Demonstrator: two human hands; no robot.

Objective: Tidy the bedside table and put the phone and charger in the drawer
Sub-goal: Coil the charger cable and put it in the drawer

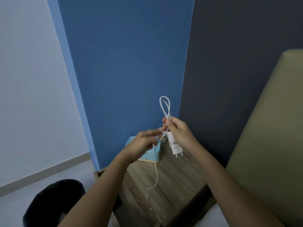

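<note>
While right hand (179,133) grips the white charger (175,145) plus a folded cable (165,105) loop above the table (173,182), left hand (144,145), blurred, pinches the trailing cable just left of it, over a light-blue box (151,154); phone not visible

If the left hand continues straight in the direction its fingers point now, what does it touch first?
Probably the white charger held in the right hand. The left hand points rightward at it, with the cable running between them. The fingers are blurred and depth is unclear.
</note>
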